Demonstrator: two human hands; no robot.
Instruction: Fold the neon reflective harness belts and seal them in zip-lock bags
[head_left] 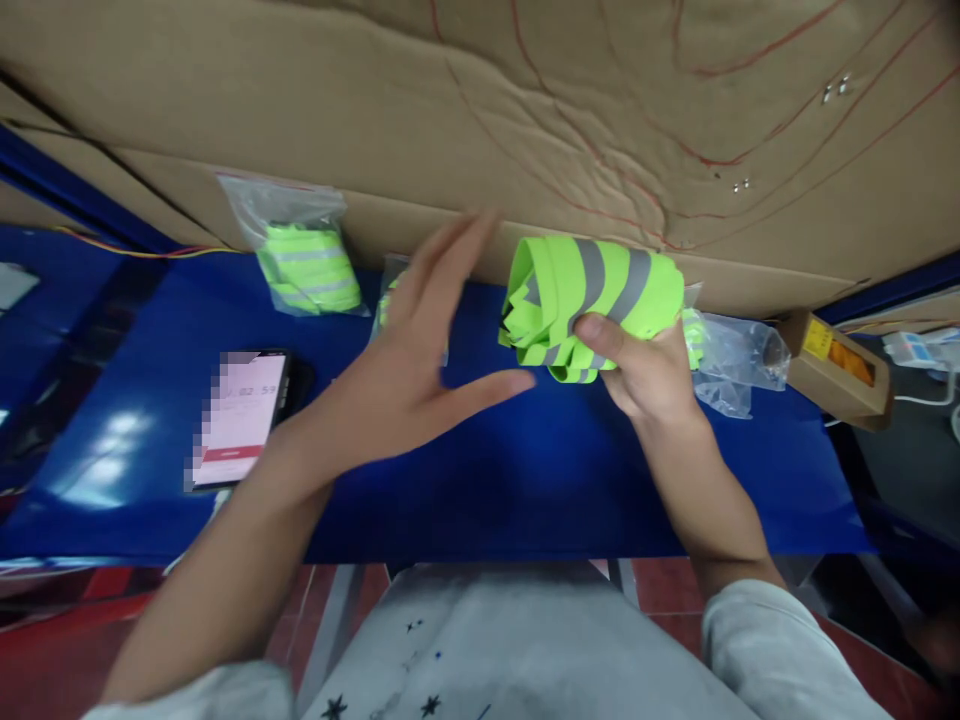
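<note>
A rolled-up neon yellow-green reflective vest (600,290) with grey stripes is held above the blue table (510,500). My right hand (649,365) is wrapped round its lower right side, thumb pressed across the front. To the left of the vest, apart from it, my left hand (420,350) is raised with thumb and fingers spread; it holds nothing and is slightly blurred. Behind the left hand, a bagged bundle of the same yellow-green fabric (384,305) is mostly hidden. Another folded vest in a clear plastic bag (311,265) leans against the cardboard at the back left.
A phone (240,420) lies at the left. To the right of my right hand are a clear plastic bag (739,355), more yellow-green fabric (693,338) and a small cardboard box (836,370). A cardboard wall (360,120) with red lines borders the table's back.
</note>
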